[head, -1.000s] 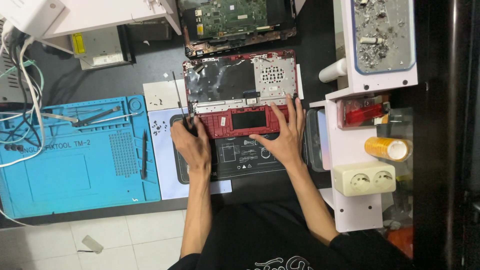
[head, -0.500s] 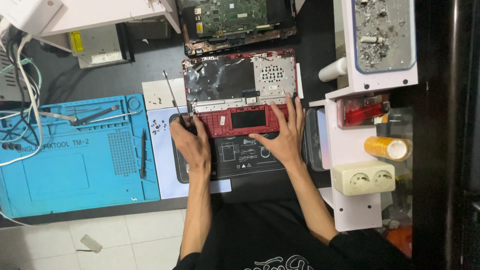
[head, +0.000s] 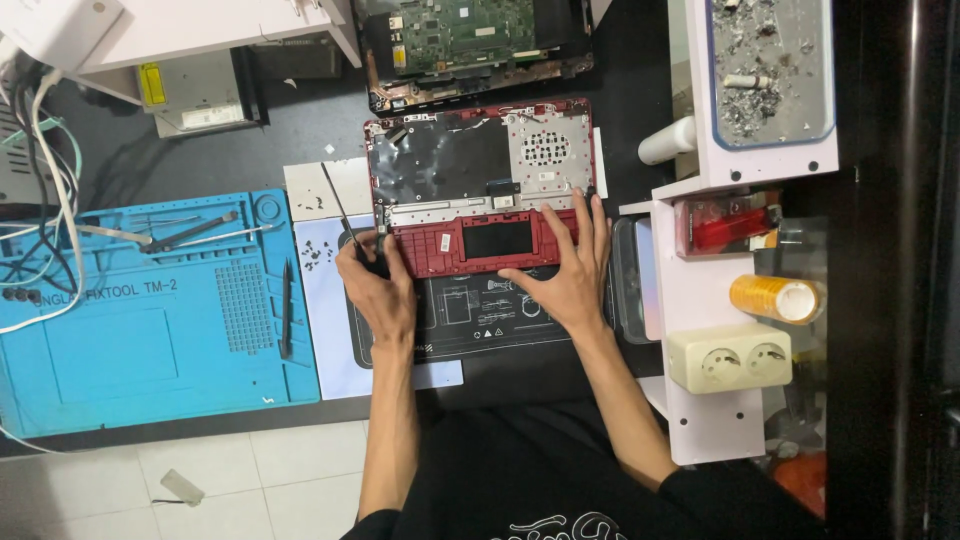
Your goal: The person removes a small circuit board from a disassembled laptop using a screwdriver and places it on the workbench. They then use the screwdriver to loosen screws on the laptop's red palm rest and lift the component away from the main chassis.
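Both bare arms reach up from the bottom, a little apart. The left hand [head: 378, 285] is curled into a loose fist, thumb side up, fingers closed tight. The right hand [head: 565, 270] lies flat with its palm down. Its fingers are spread wide and point up. The thumb sticks out to the left.

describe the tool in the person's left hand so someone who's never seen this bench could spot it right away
Start at the red laptop palmrest shell lying inside-up mid-desk. At its lower left corner the left hand grips a thin screwdriver, its dark shaft slanting up and left over a white sheet. Unlike the tweezers and dark pen-like tool lying on the blue mat, it alone is held.
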